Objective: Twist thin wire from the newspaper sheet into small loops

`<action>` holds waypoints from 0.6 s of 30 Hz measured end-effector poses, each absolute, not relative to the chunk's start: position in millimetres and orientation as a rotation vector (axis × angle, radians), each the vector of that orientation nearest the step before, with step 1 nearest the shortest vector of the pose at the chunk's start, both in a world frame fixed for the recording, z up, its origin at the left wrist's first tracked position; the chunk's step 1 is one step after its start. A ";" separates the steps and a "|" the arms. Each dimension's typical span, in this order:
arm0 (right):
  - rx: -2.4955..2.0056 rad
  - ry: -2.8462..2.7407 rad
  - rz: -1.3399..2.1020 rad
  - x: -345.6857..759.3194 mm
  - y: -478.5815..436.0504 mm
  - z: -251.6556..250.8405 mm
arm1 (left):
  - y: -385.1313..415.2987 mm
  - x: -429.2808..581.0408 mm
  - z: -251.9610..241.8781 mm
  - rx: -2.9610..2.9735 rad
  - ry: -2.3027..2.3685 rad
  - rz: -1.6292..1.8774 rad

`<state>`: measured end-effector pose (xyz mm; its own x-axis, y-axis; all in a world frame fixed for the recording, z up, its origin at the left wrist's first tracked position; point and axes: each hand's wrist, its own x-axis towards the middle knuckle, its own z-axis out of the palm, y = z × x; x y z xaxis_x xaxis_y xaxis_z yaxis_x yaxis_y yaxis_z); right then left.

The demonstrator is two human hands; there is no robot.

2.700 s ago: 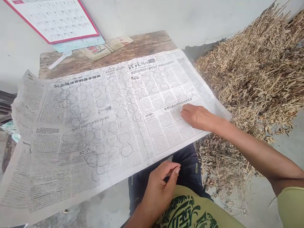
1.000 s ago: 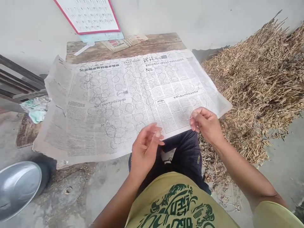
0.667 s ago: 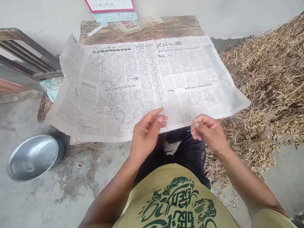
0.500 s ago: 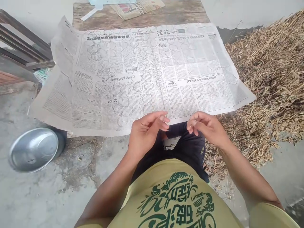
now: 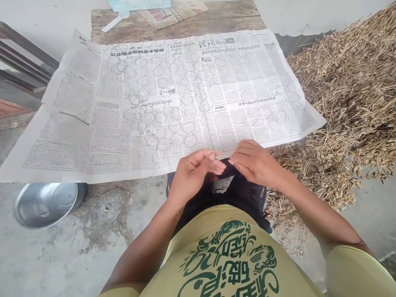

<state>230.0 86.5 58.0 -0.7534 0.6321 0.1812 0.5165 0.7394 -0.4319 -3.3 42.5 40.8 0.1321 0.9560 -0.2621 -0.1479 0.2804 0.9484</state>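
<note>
Just beyond my lap, my left hand [image 5: 194,172] pinches a thin wire [image 5: 222,156] between thumb and fingers. My right hand [image 5: 255,163] is closed on the wire's other end, so a short curved piece spans the gap between the hands. Part of the wire bends down by the left fingertips. In front lies a large spread newspaper [image 5: 111,152], its near edge running close behind both hands. Many thin loops [image 5: 190,139], looking like wire rings, cover its middle and upper part, some overlapping.
The newspaper rests on a weathered wooden table [image 5: 229,18], with another folded newspaper [image 5: 173,14] and a light blue sheet [image 5: 139,4] at its far end. A metal basin [image 5: 46,206] stands on the floor at left, beneath the overhanging paper. Dry stalks [image 5: 349,90] are piled at right. Dark wooden bars [image 5: 24,62] stand at far left.
My right hand has moved left and turned over, closing on the wire near my left hand. The newspaper's left side has unfolded and now spreads flatter and farther left.
</note>
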 end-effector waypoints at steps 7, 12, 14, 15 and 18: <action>-0.902 -2.397 0.427 222.2 77.5 35.1 | 39.2 -7.4 28.0 0.517 0.932 0.910; -0.930 -2.274 0.532 214.8 75.8 32.6 | 32.9 -3.7 23.3 0.467 0.791 0.913; -0.933 -2.228 0.595 212.8 75.1 33.4 | 30.4 -0.7 22.4 0.454 0.752 0.921; -0.935 -2.206 0.628 212.0 74.6 33.7 | 29.4 0.8 22.0 0.449 0.737 0.929; -0.929 -2.153 0.738 210.5 72.8 34.3 | 27.3 4.4 19.6 0.437 0.712 0.970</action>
